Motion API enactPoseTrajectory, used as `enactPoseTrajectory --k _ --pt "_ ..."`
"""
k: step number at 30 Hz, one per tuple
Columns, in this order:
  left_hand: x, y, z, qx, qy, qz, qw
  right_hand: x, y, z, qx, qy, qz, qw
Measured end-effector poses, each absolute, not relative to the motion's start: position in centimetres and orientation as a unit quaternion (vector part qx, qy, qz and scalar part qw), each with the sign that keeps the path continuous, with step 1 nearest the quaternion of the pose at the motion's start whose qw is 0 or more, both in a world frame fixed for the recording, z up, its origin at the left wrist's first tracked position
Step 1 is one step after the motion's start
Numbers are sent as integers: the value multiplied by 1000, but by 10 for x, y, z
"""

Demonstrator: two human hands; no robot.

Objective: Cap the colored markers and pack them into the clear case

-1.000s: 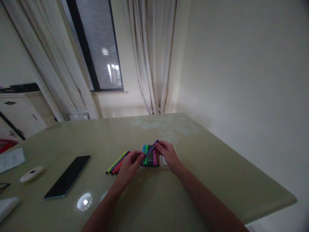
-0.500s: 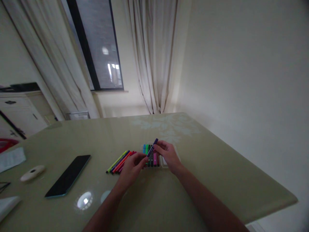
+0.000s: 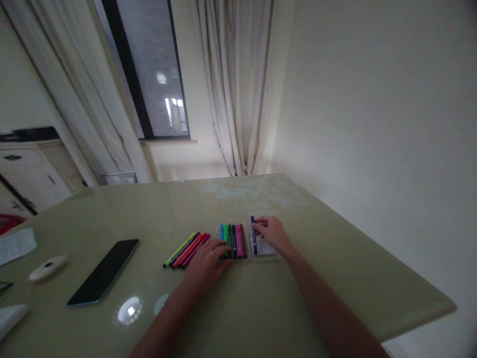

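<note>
A clear plastic marker case [image 3: 265, 249] lies on the green table [image 3: 231, 308]. Several markers [image 3: 233, 239] lie side by side in its left part. My right hand [image 3: 274, 233] pinches a purple marker [image 3: 254, 234] and holds it down in the case, right of the others. My left hand [image 3: 206, 261] rests on the table at the case's near left corner, fingers stretched out, touching the markers' near ends. Several loose markers [image 3: 186, 250] lie in a bundle just left of that hand.
A black phone [image 3: 105, 271] lies at the left. Further left are a white oval object [image 3: 48, 267], a folded paper [image 3: 17, 244] and a white corner [image 3: 9, 318]. The table's right edge [image 3: 428, 293] drops off beside a wall; curtains and a window stand behind.
The purple marker, held tilted between both hands above the case, has come down into the case's right side. My left hand let go of it and lies flat on the table.
</note>
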State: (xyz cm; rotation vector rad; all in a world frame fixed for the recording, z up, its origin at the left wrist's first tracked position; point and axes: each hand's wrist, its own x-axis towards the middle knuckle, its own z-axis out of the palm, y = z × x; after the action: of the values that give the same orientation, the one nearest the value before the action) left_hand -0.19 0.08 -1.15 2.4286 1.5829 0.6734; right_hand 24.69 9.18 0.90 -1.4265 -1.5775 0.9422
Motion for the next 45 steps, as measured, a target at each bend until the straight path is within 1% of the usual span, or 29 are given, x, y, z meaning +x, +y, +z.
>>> enactPoseTrajectory --k 4,9,12,14,17,20,28,31,34,36,39,42,45 --pt "0 -1 -9 816 519 239 91 235 88 3 -574 -644 347 368" --pt "-1 0 -5 811 513 260 105 230 83 3 -609 -699 205 314" --pt "-9 3 2 780 556 276 78 233 82 7 -612 -721 158 286" --pt "-19 6 7 747 610 261 46 237 83 9 -595 -735 172 274" --pt "-34 9 11 712 673 200 21 244 85 9 -568 -747 222 263" --pt "-42 9 11 707 688 159 30 250 87 5 -585 -736 228 254" --pt "-39 5 7 653 744 136 43 248 87 4 -603 -733 215 229" --pt "-42 6 4 660 735 142 61 245 85 9 -584 -742 202 259" --pt "-42 10 4 681 690 233 73 235 80 14 -545 -745 212 320" --pt "-38 13 7 676 651 328 109 225 74 17 -505 -747 250 352" --pt "-26 14 13 639 598 422 235 205 62 17 -439 -740 333 385" --pt "-11 9 19 612 539 452 361 189 52 14 -390 -705 438 399" --pt "0 5 18 603 490 457 433 180 47 11 -355 -668 509 411"
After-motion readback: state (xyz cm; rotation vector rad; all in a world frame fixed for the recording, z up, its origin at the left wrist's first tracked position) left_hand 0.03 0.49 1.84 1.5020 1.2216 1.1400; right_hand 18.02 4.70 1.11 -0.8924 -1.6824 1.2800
